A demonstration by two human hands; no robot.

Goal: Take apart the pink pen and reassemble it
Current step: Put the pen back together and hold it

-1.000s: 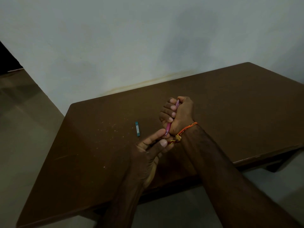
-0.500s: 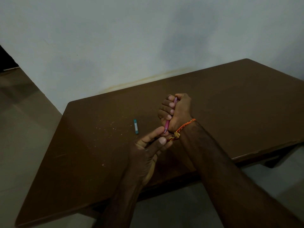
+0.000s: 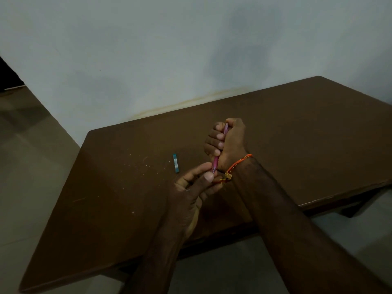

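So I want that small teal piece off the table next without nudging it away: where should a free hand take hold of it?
Pinch the teal piece across its narrow width, at mid-length, coming straight down from above. It lies flat on the table, slim and long, running roughly away from the person, so its two long sides are open. Nothing touches it; the left hand is nearest, but it is busy at the pen tip.

Brown wooden table (image 3: 307,132) stands against a pale wall (image 3: 148,49). Small teal cap-like piece (image 3: 175,163) lies flat on it, amid pale specks (image 3: 135,164).
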